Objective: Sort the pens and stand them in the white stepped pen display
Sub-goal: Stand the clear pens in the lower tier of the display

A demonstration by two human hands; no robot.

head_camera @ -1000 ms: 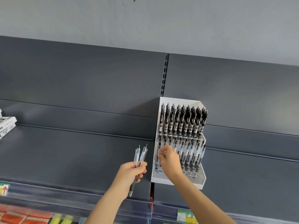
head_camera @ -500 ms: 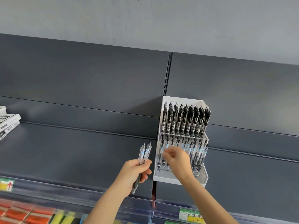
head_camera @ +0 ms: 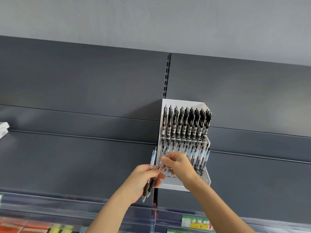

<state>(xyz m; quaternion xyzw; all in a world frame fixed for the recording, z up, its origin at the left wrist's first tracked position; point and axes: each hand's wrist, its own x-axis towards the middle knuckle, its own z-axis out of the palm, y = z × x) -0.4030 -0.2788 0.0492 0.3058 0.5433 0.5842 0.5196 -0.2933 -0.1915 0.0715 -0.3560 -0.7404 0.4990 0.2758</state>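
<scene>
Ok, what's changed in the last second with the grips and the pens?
The right-hand grip came off the front row of the white stepped display and moved left to the left-hand grip, which edged closer to the display. It now seems to pinch a pen from the bundle of pens held there. The display and its filled rows stayed put.

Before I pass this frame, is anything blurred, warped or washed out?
Head view: soft even light, no glare, a faint shadow beside the white display; shelf edges run slanted; left hand, right hand and the held pens look slightly soft; back-row pens are crisp.
</scene>
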